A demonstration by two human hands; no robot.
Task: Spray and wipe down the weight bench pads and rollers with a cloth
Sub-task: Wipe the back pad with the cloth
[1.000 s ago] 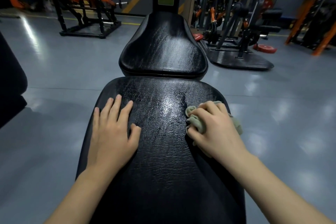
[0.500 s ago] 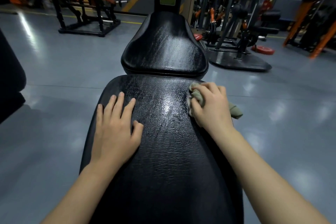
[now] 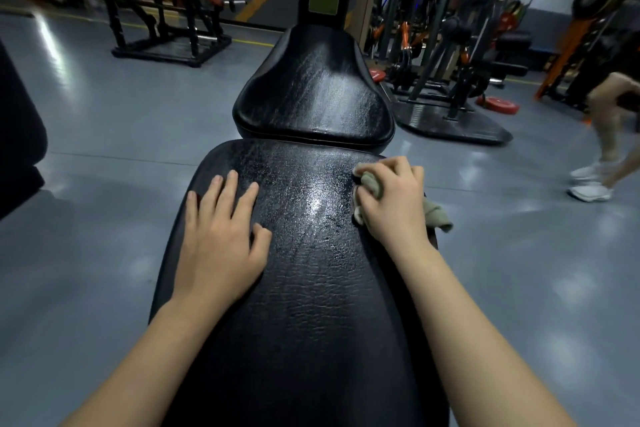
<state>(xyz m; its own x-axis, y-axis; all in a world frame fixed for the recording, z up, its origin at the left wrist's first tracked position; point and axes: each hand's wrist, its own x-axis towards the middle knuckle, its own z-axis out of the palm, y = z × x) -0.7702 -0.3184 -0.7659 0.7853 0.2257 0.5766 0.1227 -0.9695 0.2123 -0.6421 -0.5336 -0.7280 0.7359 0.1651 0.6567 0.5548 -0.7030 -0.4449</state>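
The right hand (image 3: pixel 391 199) is gripping the bunched cloth (image 3: pixel 373 184) at the far right edge of the long pad (image 3: pixel 311 288) while the left hand (image 3: pixel 221 236) is lying flat and relaxed, bracing; firm overlapping strokes leftward would be covering the wet sheen best.

Black bench pads, grey-green cloth

The long near pad (image 3: pixel 311 305) is creased black vinyl with a glossy streak down its middle. The shorter far pad (image 3: pixel 313 90), scuffed and shiny, sits just beyond it across a narrow gap. The crumpled cloth (image 3: pixel 373 184) lies at the long pad's far right corner, bunched in the right hand (image 3: pixel 393 199), with one end hanging over the edge.
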